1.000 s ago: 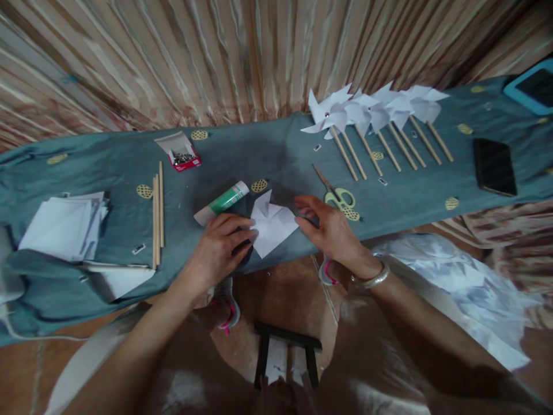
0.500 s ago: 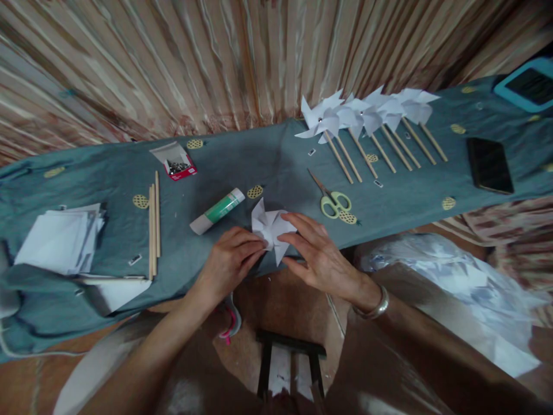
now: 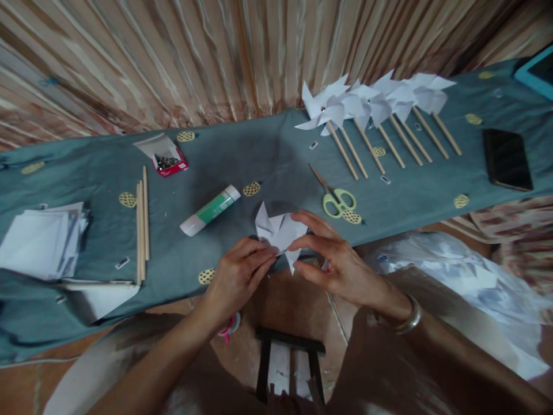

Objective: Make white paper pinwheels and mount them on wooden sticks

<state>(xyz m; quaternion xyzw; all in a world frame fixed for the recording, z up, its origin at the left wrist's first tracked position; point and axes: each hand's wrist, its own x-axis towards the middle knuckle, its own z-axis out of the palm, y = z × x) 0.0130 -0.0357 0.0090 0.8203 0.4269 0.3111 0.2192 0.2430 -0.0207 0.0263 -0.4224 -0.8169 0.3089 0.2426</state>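
A white paper pinwheel (image 3: pixel 281 231) without a stick is held between my hands over the table's front edge. My left hand (image 3: pixel 242 271) pinches its lower left side, the fingertips pressed together at the paper. With thumb and fingers curved around the right side, my right hand (image 3: pixel 334 262) grips the blades. Left of the pinwheel lies a glue stick (image 3: pixel 210 211) with a green label. Scissors (image 3: pixel 336 196) with light green handles rest to the right, blades pointing away. Farther off is an open red box (image 3: pixel 167 161) of small metal pins.
Several finished pinwheels (image 3: pixel 328 109) on wooden sticks lie in a row at the back right. Loose sticks (image 3: pixel 141 225) and stacked paper (image 3: pixel 37 242) are on the left. A black phone (image 3: pixel 507 158) lies at right. A plastic bag (image 3: pixel 466 282) of white paper shapes is below.
The pinwheel has tilted slightly and shifted a little right and toward me, both hands moving with it. The whole view has shifted a bit.
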